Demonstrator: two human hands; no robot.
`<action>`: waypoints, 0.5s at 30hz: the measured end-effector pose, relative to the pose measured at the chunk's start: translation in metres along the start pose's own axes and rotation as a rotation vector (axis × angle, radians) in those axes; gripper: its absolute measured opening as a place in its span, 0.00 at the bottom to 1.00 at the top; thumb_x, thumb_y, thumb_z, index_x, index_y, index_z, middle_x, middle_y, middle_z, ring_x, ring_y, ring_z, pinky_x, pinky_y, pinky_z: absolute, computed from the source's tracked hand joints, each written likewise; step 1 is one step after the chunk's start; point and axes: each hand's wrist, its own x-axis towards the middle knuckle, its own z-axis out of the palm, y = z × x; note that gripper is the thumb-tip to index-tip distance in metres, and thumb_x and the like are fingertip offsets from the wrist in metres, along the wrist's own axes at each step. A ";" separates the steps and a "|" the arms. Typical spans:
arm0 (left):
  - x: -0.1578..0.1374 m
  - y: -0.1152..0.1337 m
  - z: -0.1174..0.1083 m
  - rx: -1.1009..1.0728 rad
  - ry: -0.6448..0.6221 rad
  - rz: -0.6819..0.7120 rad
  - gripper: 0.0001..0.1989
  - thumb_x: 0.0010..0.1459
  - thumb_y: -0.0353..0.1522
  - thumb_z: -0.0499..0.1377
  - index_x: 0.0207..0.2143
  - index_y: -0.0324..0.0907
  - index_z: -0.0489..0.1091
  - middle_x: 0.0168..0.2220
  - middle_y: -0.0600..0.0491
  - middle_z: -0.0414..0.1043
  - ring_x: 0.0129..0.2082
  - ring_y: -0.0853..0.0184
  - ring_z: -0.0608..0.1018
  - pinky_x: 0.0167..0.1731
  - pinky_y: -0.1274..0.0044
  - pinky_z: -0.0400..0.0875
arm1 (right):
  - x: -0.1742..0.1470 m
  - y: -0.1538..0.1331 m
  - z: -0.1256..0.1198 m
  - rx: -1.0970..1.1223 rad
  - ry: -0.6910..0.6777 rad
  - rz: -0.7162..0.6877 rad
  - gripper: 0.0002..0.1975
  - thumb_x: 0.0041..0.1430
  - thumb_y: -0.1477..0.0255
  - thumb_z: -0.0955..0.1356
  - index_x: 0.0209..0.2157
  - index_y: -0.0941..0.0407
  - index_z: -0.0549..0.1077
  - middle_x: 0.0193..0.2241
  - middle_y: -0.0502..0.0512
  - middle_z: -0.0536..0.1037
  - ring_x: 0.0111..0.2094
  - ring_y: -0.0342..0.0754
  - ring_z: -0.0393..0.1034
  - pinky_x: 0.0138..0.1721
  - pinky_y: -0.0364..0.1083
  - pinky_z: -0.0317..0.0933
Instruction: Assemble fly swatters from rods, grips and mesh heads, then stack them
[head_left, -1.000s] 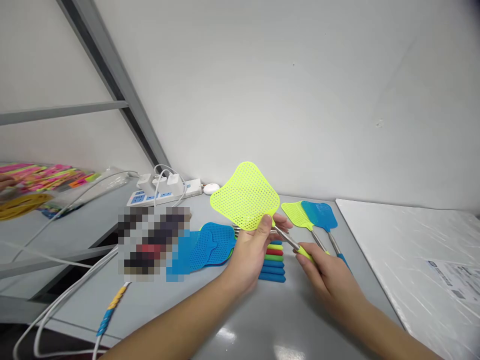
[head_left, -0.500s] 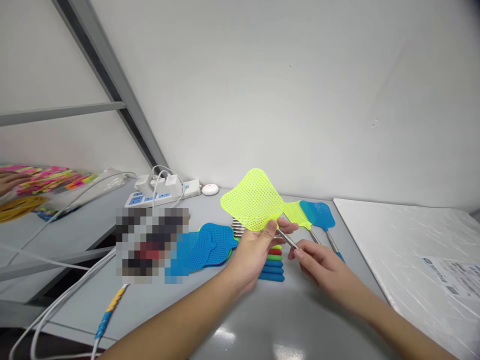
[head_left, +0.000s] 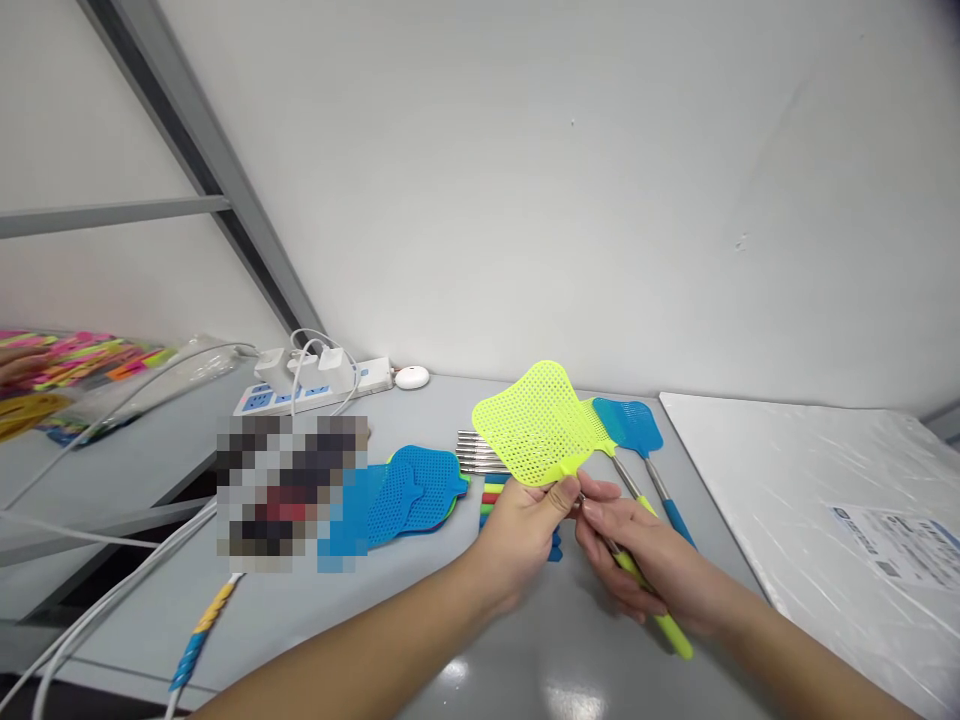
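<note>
A yellow-green fly swatter (head_left: 536, 425) is held in front of me, its perforated head tilted up to the left. My left hand (head_left: 517, 545) is closed, its thumb pressing where the head meets the metal rod. Just below, my right hand (head_left: 637, 560) grips the rod, and the green handle (head_left: 671, 630) sticks out under its fingers. Behind my left hand lies a row of metal rods (head_left: 480, 452) with coloured handles, partly hidden. Blue swatter heads (head_left: 431, 485) are stacked to the left. A blue fly swatter (head_left: 634, 425) and another yellow-green one (head_left: 602, 432) lie beyond my right hand.
A white power strip (head_left: 375, 375) with plugs and cables stands at the back left, beside a round white object (head_left: 412, 377). A plastic-wrapped white panel (head_left: 787, 480) covers the right side. Far left, another person's hand (head_left: 19, 365) is near colourful pieces (head_left: 90, 360).
The held swatter has moved slightly right and down. My right hand is closer to my left, and the green handle now shows below it. The view has shifted a little.
</note>
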 end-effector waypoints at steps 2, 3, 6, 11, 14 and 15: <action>-0.001 0.000 0.001 0.019 0.002 0.015 0.19 0.60 0.44 0.56 0.41 0.40 0.77 0.41 0.44 0.77 0.44 0.60 0.77 0.45 0.70 0.69 | -0.002 -0.002 0.000 0.095 -0.065 0.065 0.22 0.65 0.54 0.58 0.25 0.55 0.64 0.09 0.39 0.56 0.07 0.36 0.38 0.10 0.39 0.47; -0.001 0.000 0.002 0.023 0.002 0.022 0.19 0.60 0.44 0.56 0.42 0.40 0.77 0.40 0.44 0.77 0.44 0.59 0.77 0.45 0.70 0.69 | -0.003 -0.004 0.000 0.109 -0.083 0.087 0.22 0.65 0.53 0.57 0.25 0.54 0.64 0.09 0.39 0.56 0.07 0.36 0.38 0.10 0.39 0.47; -0.003 0.000 0.004 0.019 0.020 0.048 0.18 0.61 0.43 0.56 0.41 0.40 0.77 0.39 0.45 0.77 0.41 0.61 0.77 0.45 0.70 0.69 | -0.005 -0.010 0.002 -0.067 -0.041 0.060 0.25 0.65 0.52 0.55 0.22 0.54 0.62 0.10 0.40 0.54 0.08 0.37 0.40 0.11 0.40 0.46; -0.001 0.003 0.004 0.034 0.138 0.101 0.16 0.61 0.44 0.56 0.38 0.42 0.76 0.41 0.46 0.77 0.42 0.63 0.77 0.46 0.71 0.69 | -0.006 -0.011 0.004 -0.982 0.449 -0.238 0.25 0.64 0.54 0.58 0.19 0.55 0.55 0.14 0.46 0.57 0.18 0.40 0.50 0.21 0.42 0.41; 0.001 0.006 0.001 0.010 0.226 0.098 0.16 0.60 0.45 0.57 0.37 0.43 0.75 0.42 0.47 0.77 0.42 0.63 0.76 0.43 0.72 0.69 | -0.007 -0.005 0.004 -1.322 0.628 -0.292 0.23 0.64 0.54 0.57 0.21 0.54 0.56 0.14 0.46 0.60 0.17 0.41 0.50 0.22 0.44 0.38; 0.001 0.007 0.000 0.005 0.232 0.097 0.16 0.59 0.45 0.57 0.37 0.43 0.75 0.42 0.47 0.77 0.42 0.63 0.77 0.43 0.71 0.69 | -0.008 -0.004 0.003 -1.366 0.639 -0.289 0.23 0.65 0.54 0.56 0.21 0.54 0.57 0.14 0.46 0.61 0.16 0.42 0.51 0.22 0.44 0.38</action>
